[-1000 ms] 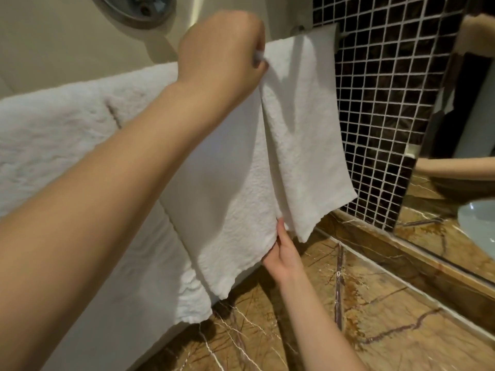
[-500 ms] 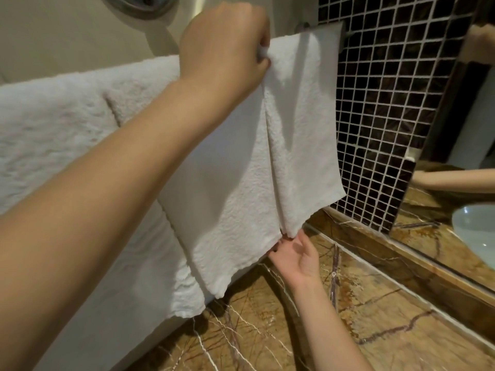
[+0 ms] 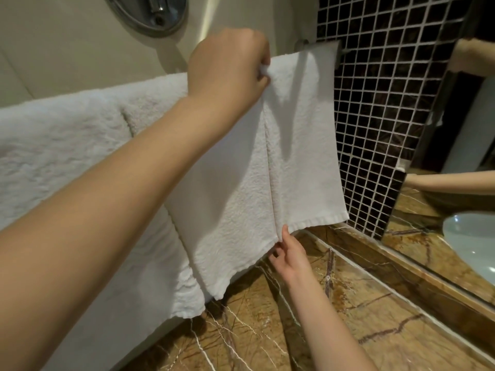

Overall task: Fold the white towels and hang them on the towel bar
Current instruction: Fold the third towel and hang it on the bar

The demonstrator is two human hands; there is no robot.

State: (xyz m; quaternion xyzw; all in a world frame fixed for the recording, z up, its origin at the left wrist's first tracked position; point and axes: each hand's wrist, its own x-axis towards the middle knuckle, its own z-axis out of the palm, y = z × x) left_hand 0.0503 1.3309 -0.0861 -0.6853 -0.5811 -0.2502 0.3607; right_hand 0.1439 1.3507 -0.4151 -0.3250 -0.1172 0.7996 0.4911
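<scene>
A small white towel (image 3: 294, 162) hangs folded over the chrome towel bar (image 3: 340, 48), with a vertical crease down its middle. My left hand (image 3: 227, 68) grips the towel's top edge at the bar, fingers curled round the cloth. Down at the towel's bottom edge, my right hand (image 3: 288, 250) pinches the hem at the foot of the crease. A larger fluffy white towel (image 3: 67, 145) hangs to the left, partly behind my left forearm.
A brown marble counter (image 3: 348, 317) runs below the towels. Dark mosaic tiles (image 3: 388, 103) cover the wall on the right. A mirror (image 3: 455, 183) at far right reflects an arm and a pale basin. A round chrome fitting (image 3: 150, 12) sits on the beige wall above.
My right hand has come back up to the towel's bottom hem and pinches it at the crease. The right half of the towel hangs straighter. My left hand stays at the top edge.
</scene>
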